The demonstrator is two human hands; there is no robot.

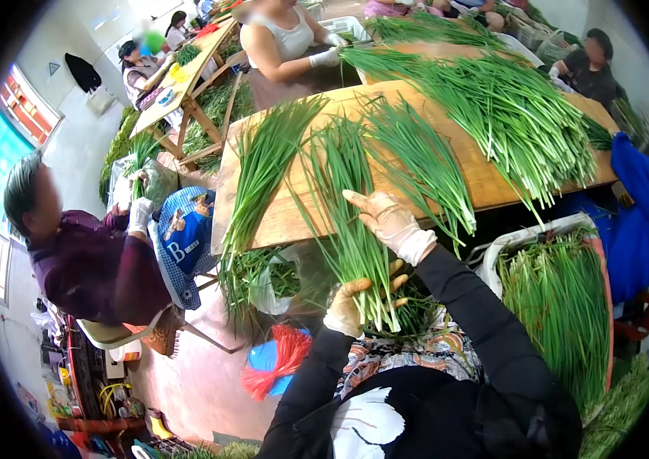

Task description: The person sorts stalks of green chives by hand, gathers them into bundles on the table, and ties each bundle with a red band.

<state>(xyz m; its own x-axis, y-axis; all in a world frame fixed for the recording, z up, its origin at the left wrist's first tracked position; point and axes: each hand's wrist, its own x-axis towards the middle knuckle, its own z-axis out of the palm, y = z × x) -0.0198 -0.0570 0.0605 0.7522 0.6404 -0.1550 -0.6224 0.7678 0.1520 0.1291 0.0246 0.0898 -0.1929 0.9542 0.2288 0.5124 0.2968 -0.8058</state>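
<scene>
The left hand [347, 306] and the right hand [393, 222] wear thin, pale, wrinkled rubber-like gloves. In the left hand, the long green bunch of narrow leaves [351, 222] looks smooth, with a faint sheen. Beyond both hands, the broad tan wooden tabletop [279, 210] shows smooth, softly lustrous grain. Lower left of the left hand, the bright red bundle of plastic-looking strands [288, 359] appears glossy. Behind the right hand, the long black cloth sleeve [485, 314] is matt.

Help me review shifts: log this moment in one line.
left hand: gripping green bundle near pale ends | right hand: open over bundle | table: other bundles
</scene>
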